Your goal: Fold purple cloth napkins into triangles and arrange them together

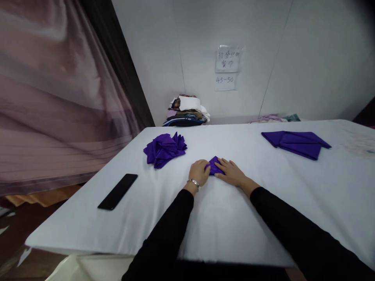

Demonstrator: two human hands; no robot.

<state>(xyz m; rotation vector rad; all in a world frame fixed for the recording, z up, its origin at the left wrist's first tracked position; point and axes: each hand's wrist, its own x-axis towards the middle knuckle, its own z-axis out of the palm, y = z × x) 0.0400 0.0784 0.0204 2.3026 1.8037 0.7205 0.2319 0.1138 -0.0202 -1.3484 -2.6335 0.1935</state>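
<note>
A small folded purple napkin (215,165) lies on the white-covered table (225,226), between my two hands. My left hand (200,171), with a silver bracelet at the wrist, has its fingers curled over the napkin's left edge. Spread flat, the fingers of my right hand (231,171) press on its right side. A pointed top corner of the cloth shows beyond my fingertips; its lower sides are partly covered by my hands.
A bunched heap of purple napkins (165,149) sits at left, behind a flat black phone-like slab (118,192). Folded purple cloths (299,143) lie at back right. Piled clothes (187,111) rest by the wall beneath paper signs (227,59). A pinkish curtain (58,93) hangs at left.
</note>
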